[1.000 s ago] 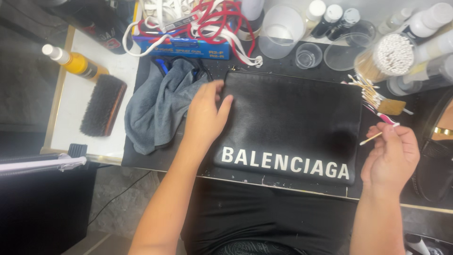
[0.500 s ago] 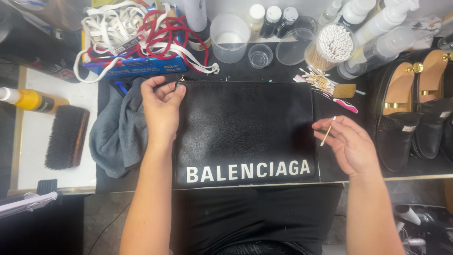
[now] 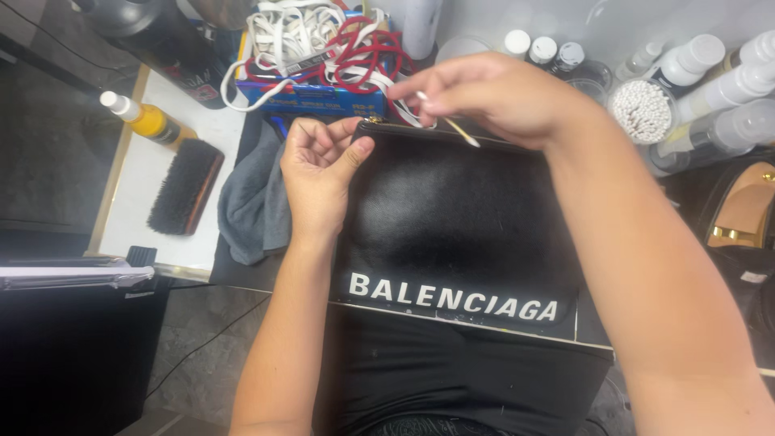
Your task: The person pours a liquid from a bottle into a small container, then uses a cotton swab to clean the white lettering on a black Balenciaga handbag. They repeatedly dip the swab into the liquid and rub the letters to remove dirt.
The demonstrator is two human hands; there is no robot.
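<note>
A flat black leather pouch (image 3: 460,218) with white lettering along its near edge lies on the dark worktop in front of me. My left hand (image 3: 319,173) grips the pouch's top left corner, thumb pressed on the leather by the zipper. My right hand (image 3: 492,97) reaches across the top edge and pinches a cotton swab (image 3: 452,125), whose tip points at the zipper line near the left corner.
A grey cloth (image 3: 254,202) lies left of the pouch, beside a dark brush (image 3: 184,187) and a yellow bottle (image 3: 145,119). Behind are a blue box piled with white and red laces (image 3: 323,48), a jar of cotton swabs (image 3: 642,109), several bottles (image 3: 710,89) and a shoe (image 3: 739,214) at right.
My right hand has crossed from the pouch's right side to its top edge with the swab. My left hand stays at the top left corner. The view has moved closer.
</note>
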